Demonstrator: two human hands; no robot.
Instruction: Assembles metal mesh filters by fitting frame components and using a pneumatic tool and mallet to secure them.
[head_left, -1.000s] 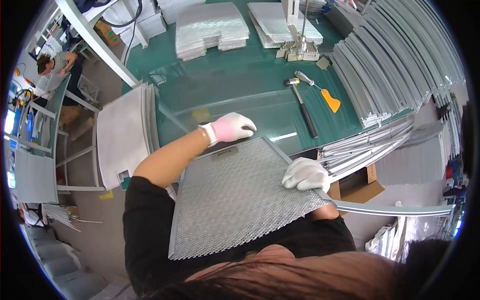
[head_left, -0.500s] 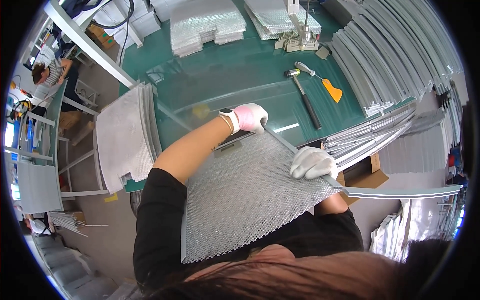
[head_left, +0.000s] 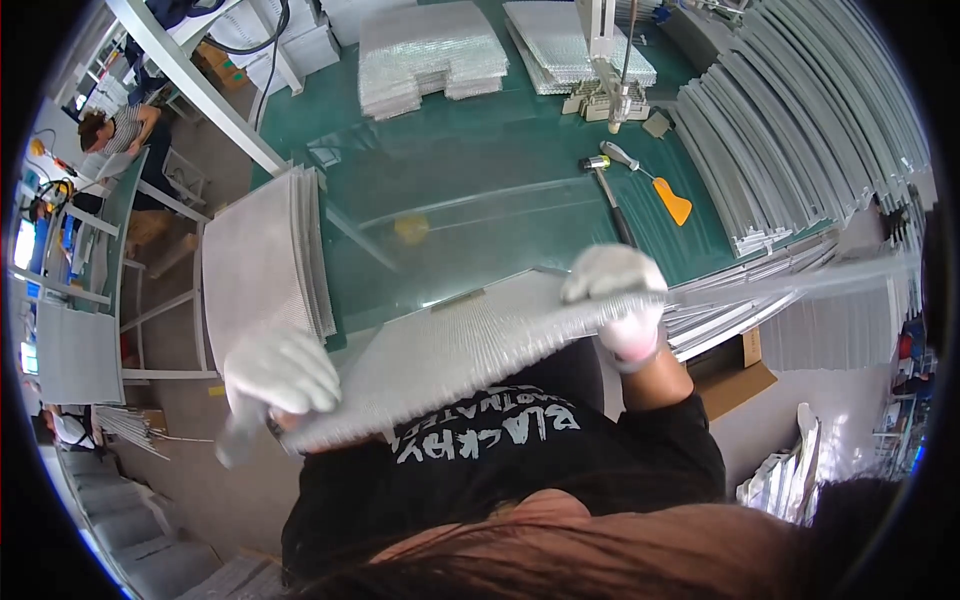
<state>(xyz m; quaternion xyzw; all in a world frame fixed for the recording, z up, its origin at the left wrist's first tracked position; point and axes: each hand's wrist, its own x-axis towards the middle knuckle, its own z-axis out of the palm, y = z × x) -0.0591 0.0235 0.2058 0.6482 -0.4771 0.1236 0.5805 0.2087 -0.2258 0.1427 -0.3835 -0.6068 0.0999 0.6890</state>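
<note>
In the last half second the left hand had quit the far corner of the mesh panel for its left end, off the near-left corner of the tabletop; blur hid whether it was grasping or released there. The mesh panel had tipped nearly edge-on along the tabletop's near edge, and the right hand, grasping its right end, had swung a long strip toward the tabletop's right side. The panel thus seemed handled from both ends. Counted, there stood one stack of pale sheets at the tabletop's left edge, two stacks of shiny sheets along its back, one metal stand, one hammer and one scraper on its right half, one cardboard box below its near-right corner, and one row of grey panels, too tightly packed to count, along its right edge.
</note>
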